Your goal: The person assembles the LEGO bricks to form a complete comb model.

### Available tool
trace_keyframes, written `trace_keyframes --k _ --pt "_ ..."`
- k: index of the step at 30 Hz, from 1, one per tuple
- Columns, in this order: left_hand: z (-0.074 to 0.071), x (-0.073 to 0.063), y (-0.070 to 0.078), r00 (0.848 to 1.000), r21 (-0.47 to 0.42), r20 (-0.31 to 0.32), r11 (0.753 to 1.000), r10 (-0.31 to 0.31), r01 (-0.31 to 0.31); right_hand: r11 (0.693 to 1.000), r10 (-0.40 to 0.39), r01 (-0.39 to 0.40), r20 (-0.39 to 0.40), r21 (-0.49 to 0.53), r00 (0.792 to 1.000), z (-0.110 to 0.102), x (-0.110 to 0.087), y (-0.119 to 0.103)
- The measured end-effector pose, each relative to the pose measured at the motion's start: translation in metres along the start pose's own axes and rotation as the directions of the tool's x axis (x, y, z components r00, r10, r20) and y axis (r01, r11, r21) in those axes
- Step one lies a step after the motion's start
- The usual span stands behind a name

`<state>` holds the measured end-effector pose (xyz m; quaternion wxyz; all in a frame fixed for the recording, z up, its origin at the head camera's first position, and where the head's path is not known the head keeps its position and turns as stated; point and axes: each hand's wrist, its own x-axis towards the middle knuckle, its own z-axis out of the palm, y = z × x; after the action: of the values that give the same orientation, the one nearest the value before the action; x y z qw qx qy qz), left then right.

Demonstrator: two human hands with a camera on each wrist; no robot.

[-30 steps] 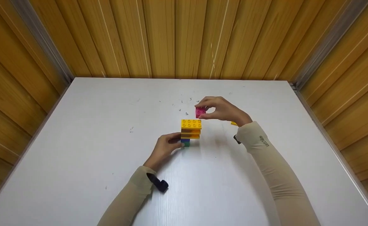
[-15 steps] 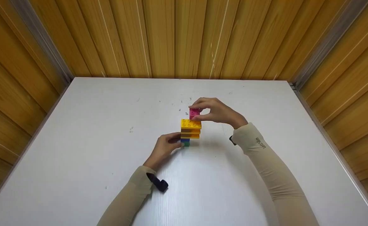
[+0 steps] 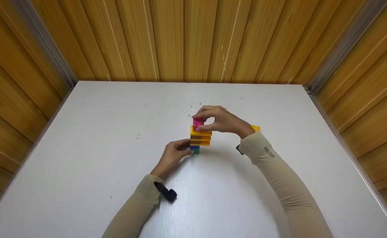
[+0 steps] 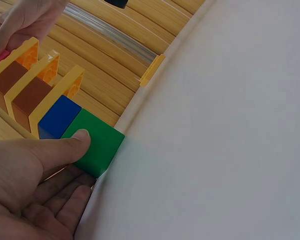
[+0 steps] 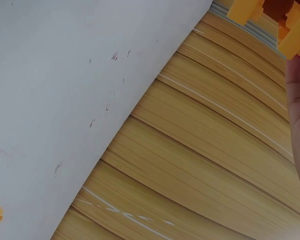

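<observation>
A tower of toy building bricks stands upright on the white table. At its foot is a green brick [image 4: 100, 141], with a blue brick [image 4: 59, 116] above it. Higher up, yellow plates [image 4: 59, 97] alternate with brown bricks [image 4: 32, 96] and overhang to the right. My left hand [image 3: 174, 154] grips the tower low down, its thumb pressed on the green brick. Between thumb and fingers my right hand [image 3: 221, 119] pinches a pink brick [image 3: 198, 122] right at the studs of the top yellow plate, toward its left end. The pink brick's right side is partly hidden by the hand.
Another yellow piece [image 3: 256, 128] with studs lies on the table [image 3: 91, 138], partly behind my right wrist. Wood-patterned panels [image 3: 193, 39] rise beyond the table's back edge and at both sides.
My right hand has brought the pink brick left and down, from beyond the tower onto its top plate. The left hand has stayed on the tower's base.
</observation>
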<state>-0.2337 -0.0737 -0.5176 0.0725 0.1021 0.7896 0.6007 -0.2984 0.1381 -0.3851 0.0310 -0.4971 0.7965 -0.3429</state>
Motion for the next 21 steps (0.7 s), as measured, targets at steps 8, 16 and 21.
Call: trace_keyframes --k 8,16,21 --pt "-0.0006 -0.0002 -0.0003 1.0 -0.016 0.0 1.0 0.017 -0.017 0.999 -0.033 0.033 -0.001 0.009 0.999 0.0055 0.001 0.0004" --pt "0.0005 0.0008 -0.0011 1.0 -0.004 -0.002 1.0 0.01 -0.01 1.0 -0.021 0.021 -0.014 0.005 1.0 0.0094 -0.0005 0.0015" --pt "0.0009 0.0017 -0.0019 1.0 0.015 -0.007 1.0 -0.006 0.006 1.0 0.015 -0.014 -0.008 0.022 1.0 0.0107 -0.0002 0.0021"
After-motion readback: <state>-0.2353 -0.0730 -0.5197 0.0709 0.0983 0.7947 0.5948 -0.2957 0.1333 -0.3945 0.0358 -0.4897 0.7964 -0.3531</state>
